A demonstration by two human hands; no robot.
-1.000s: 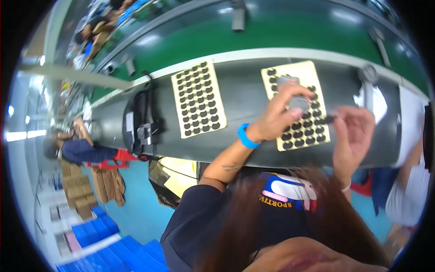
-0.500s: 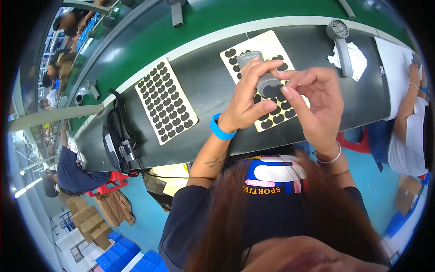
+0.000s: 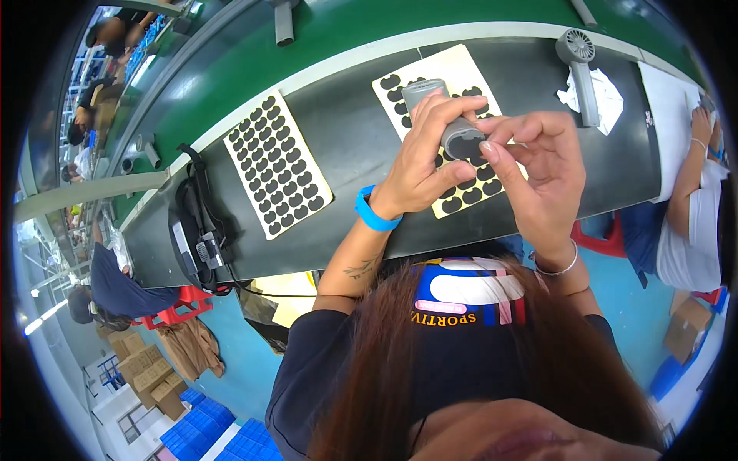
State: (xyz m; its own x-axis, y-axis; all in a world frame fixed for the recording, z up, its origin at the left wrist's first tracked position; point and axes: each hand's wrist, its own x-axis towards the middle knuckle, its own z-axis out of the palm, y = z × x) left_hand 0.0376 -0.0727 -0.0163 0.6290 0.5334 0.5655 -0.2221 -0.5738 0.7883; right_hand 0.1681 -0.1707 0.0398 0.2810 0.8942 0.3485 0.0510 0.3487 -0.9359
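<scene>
My left hand is wrapped around a grey fan handle, with its oval end turned toward me. A dark rounded sticker lies over that end face. The thumb and index finger of my right hand pinch together at the sticker's right edge; the other fingers curl loosely. Under my hands lies a pale sheet of black stickers, partly hidden. Further left is a second sticker sheet, with rows of the same black shapes. A grey block-like end shows beyond my left fingers, perhaps part of the held handle.
A grey handheld fan rests on crumpled white paper at the right. A black strapped device with a cable sits at the table's left end. A green belt runs behind the dark table. A co-worker's arm is at far right.
The sticker has come flatter onto the handle's end face, and the handle has tilted slightly. My right fingertips stay at its edge. The whole view has shifted a little.
</scene>
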